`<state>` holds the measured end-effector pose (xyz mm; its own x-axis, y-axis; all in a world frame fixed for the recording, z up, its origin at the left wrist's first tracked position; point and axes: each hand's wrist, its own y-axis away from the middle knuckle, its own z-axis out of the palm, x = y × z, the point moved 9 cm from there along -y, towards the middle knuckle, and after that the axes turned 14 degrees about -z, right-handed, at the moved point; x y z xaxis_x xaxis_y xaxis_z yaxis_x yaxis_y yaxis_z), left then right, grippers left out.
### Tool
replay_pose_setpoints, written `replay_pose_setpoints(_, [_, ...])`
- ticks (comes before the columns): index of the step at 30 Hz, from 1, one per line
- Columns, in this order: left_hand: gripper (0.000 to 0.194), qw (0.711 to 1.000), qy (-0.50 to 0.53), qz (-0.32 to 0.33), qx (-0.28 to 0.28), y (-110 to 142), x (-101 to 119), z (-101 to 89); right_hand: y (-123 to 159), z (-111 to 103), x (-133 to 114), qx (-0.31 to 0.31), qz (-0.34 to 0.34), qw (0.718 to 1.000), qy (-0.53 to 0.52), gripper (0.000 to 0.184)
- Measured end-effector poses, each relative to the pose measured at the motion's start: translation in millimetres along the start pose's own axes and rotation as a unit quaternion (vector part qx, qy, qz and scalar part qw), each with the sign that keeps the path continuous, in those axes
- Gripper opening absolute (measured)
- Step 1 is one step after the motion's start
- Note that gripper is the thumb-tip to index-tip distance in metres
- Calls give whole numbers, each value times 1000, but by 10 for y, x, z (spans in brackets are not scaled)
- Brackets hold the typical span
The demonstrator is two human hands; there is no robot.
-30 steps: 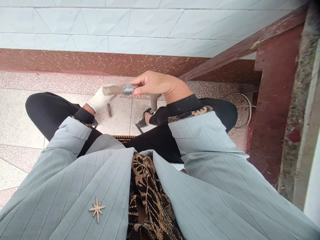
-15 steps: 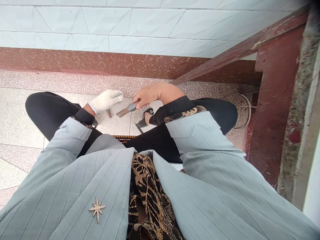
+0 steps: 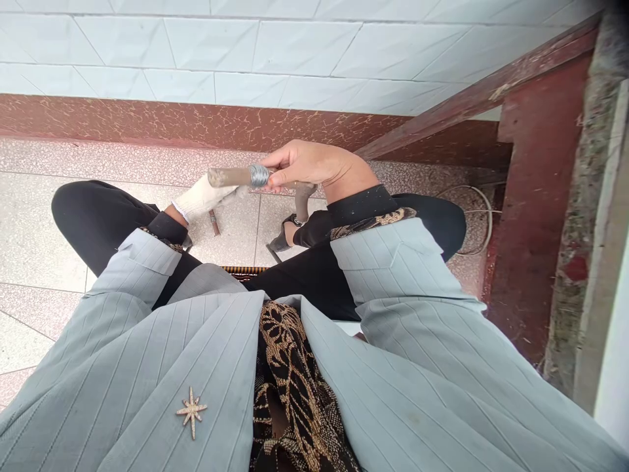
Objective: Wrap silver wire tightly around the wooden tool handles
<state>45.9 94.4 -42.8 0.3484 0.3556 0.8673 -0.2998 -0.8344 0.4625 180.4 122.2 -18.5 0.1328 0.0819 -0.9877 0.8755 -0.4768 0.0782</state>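
Observation:
My left hand (image 3: 196, 198), in a white glove, is low over the floor with its fingers drawn together. Its fingertips are partly covered by the stick, so what they hold is hidden. My bare right hand (image 3: 314, 164) grips a tan stick (image 3: 230, 177) with grey wire (image 3: 259, 176) wound round it near my fingers. The stick lies level, its blunt end pointing left above the glove. Below my right hand shows a grey-brown piece (image 3: 303, 196); whether it belongs to the stick I cannot tell. A short brown rod (image 3: 215, 224) shows just below the glove.
My bent knees in black trousers (image 3: 93, 219) flank the work spot on the speckled tile floor (image 3: 236, 236). Ahead stands a white tiled wall (image 3: 304, 46) with a red-brown base. A red wooden frame (image 3: 535, 196) and a pale cable (image 3: 484, 223) are at the right.
My right hand has risen and turned, swinging the wire-wound stick up and left from its downward slant to level, over the glove. My left hand has hardly moved.

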Motion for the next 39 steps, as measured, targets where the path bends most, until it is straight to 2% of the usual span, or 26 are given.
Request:
replay_pose_setpoints(3, [36, 999, 6, -10, -43, 41, 19, 95, -13, -181, -70, 151, -43, 986, -59, 41])
replay_pose_setpoints(6, [33, 998, -28, -12, -53, 68, 30, 143, 29, -376, -37, 279, -43, 957, -65, 38])
replay_pose_setpoints(8, [30, 995, -68, -24, -62, 84, 12, 197, 55, -472, 45, 324, -11, 946, -34, 29])
replay_pose_setpoints(10, [29, 990, -108, -37, -77, 112, -3, 265, 67, -526, 158, 328, 47, 943, 26, 18])
replay_pose_setpoints(11, [29, 988, -124, -40, -86, 130, -2, 297, 64, -527, 216, 309, 84, 944, 75, 13])
replay_pose_setpoints(13, [30, 985, -142, -36, -93, 162, 23, 324, 32, -467, 306, 225, 148, 943, 195, 9])
replay_pose_setpoints(15, [28, 986, -143, -26, -77, 171, 62, 279, -23, -274, 391, 77, 185, 936, 289, 7])
replay_pose_setpoints(16, [28, 988, -141, -21, -62, 166, 77, 233, -32, -147, 431, 1, 193, 933, 302, 6])
replay_pose_setpoints(18, [25, 990, -139, -13, -31, 143, 89, 126, 1, 126, 473, -131, 198, 937, 258, 6])
replay_pose_setpoints(19, [24, 990, -138, -11, -18, 127, 84, 75, 31, 234, 459, -173, 197, 941, 214, 8])
replay_pose_setpoints(20, [23, 991, -135, -11, -6, 110, 73, 28, 57, 315, 421, -201, 192, 946, 168, 12])
replay_pose_setpoints(22, [22, 993, -119, -17, 10, 71, 40, -45, 78, 375, 296, -216, 163, 957, 100, 18])
replay_pose_setpoints(24, [23, 995, -92, -24, 16, 39, 10, -76, 49, 319, 128, -182, 104, 975, 68, 17])
replay_pose_setpoints(25, [24, 997, -76, -25, 17, 28, 1, -79, 27, 249, 37, -141, 69, 986, 56, 16])
replay_pose_setpoints(27, [28, 998, -51, -26, 10, 17, -11, -50, 4, 56, -127, -27, 4, 999, 27, 19])
replay_pose_setpoints(29, [32, 999, -41, -27, -3, 20, -26, 8, 30, -119, -209, 79, -28, 996, -2, 27])
replay_pose_setpoints(31, [33, 998, -41, -38, -27, 31, -58, 97, 60, -224, -200, 144, -23, 989, -4, 34])
replay_pose_setpoints(35, [30, 995, -54, -68, -57, 68, -105, 249, 41, -317, -81, 202, 4, 979, 18, 37])
replay_pose_setpoints(37, [30, 994, -73, -64, -55, 92, -71, 292, 32, -378, -12, 244, 14, 969, 26, 31])
replay_pose_setpoints(39, [32, 992, -96, -55, -54, 113, -25, 319, 30, -431, 47, 264, 44, 958, 101, 20])
